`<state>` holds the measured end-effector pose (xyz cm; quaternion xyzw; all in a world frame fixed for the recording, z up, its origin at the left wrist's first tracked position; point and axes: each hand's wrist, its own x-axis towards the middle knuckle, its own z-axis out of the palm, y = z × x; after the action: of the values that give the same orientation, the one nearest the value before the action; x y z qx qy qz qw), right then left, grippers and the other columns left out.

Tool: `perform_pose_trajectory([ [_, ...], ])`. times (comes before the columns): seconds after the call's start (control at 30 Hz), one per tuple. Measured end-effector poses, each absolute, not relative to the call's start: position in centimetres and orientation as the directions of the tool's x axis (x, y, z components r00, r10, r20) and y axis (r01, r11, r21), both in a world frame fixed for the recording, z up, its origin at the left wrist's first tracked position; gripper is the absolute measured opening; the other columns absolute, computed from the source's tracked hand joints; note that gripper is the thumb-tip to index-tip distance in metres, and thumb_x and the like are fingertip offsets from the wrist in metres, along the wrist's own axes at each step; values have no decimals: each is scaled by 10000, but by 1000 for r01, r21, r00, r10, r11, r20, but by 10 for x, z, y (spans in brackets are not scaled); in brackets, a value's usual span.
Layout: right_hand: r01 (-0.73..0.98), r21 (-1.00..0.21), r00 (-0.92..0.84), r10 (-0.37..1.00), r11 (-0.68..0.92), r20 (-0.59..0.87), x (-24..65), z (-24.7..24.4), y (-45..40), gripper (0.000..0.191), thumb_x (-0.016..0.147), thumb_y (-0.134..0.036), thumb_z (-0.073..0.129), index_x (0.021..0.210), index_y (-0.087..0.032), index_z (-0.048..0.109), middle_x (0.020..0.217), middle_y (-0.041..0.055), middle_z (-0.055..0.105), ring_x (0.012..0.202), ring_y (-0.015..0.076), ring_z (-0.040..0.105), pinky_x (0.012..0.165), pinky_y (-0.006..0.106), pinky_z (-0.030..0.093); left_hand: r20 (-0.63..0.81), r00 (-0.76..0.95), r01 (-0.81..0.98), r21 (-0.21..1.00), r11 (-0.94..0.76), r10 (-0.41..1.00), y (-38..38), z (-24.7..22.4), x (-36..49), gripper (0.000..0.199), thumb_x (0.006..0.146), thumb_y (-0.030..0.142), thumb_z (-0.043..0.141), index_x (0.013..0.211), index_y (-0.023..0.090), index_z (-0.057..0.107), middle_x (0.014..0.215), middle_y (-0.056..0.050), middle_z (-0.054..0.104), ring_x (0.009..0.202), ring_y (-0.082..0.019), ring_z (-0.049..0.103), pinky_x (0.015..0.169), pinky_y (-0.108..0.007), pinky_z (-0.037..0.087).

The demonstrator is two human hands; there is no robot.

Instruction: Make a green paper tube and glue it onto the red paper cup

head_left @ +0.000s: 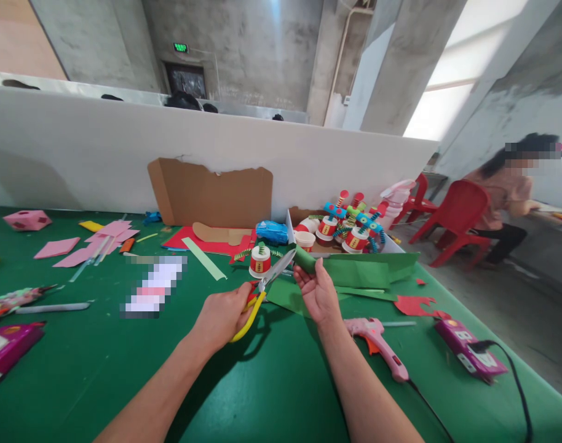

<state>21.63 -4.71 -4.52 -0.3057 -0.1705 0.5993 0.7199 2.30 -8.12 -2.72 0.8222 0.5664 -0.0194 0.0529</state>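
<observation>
My left hand (220, 318) is closed round the yellow and red handles of a pair of scissors (277, 269). The blades point up and right, their tips close to a curled piece of green paper (305, 259). That paper is pinched between the thumb and fingers of my right hand (316, 288), palm turned up. Just behind the blades stands a red and white paper cup figure (260, 263) with folded green strips on it. More green paper (359, 271) lies flat behind and beside my right hand.
A pink glue gun (380, 347) with a cord lies right of my forearm, near a purple box (470, 351). Finished cup figures fill a box (292, 224) at the back. Pink paper (90, 252) lies left. A person (506, 197) sits far right beside a red chair (459, 215).
</observation>
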Motion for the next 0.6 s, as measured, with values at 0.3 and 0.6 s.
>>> perform_pose_trajectory([
  [0.3,-761,-645,217,964,69,-153,213,-42,-49,223,752,-364,753,714,-163,667,686,30,745,593,135,693,601,232,577,-54,375,925,93,-369,925,-81,-31,20,219,941,314,379,1080,185,489,959,-94,711,849,-258,696,644,-307,469],
  [0.6,-719,-694,193,970,38,-147,216,-46,-49,221,722,-338,780,744,-166,642,644,-1,723,493,113,656,470,184,538,-69,364,929,94,-357,929,-81,-27,22,248,902,280,444,1130,192,484,1023,-92,709,888,-252,689,665,-305,486],
])
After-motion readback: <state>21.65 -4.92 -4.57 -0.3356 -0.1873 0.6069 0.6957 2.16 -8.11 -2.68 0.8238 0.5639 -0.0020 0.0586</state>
